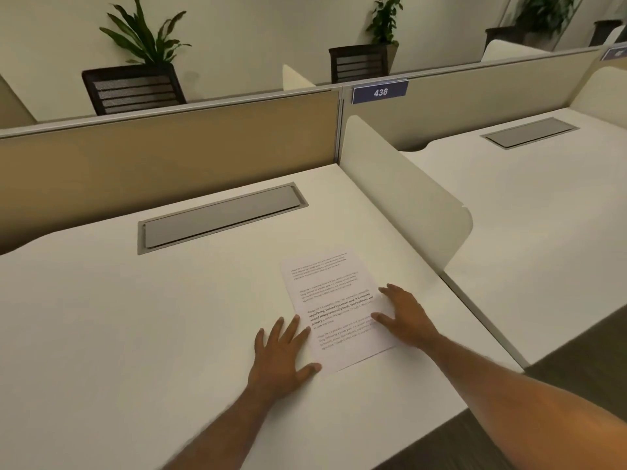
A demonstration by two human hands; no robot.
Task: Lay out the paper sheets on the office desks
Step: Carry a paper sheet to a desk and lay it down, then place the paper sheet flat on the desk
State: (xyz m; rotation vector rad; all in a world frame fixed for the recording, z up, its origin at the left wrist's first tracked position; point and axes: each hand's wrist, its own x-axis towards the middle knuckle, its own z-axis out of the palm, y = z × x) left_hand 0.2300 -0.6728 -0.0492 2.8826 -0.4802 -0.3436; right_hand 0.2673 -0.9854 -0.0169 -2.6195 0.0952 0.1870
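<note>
A white printed paper sheet (330, 293) lies flat on the near white desk (135, 317), toward its right side. My left hand (283, 354) rests flat on the desk with its straight fingers touching the sheet's left edge. On the sheet's right edge my right hand (405, 315) presses down with spread fingers. Neither hand holds anything.
A grey cable hatch (220, 217) is set into the desk behind the sheet. A white side divider (403, 195) separates this desk from the neighbouring desk (529, 212) on the right, which has its own hatch (531, 132). A tan back partition (169, 154) carries a label 436 (380, 92).
</note>
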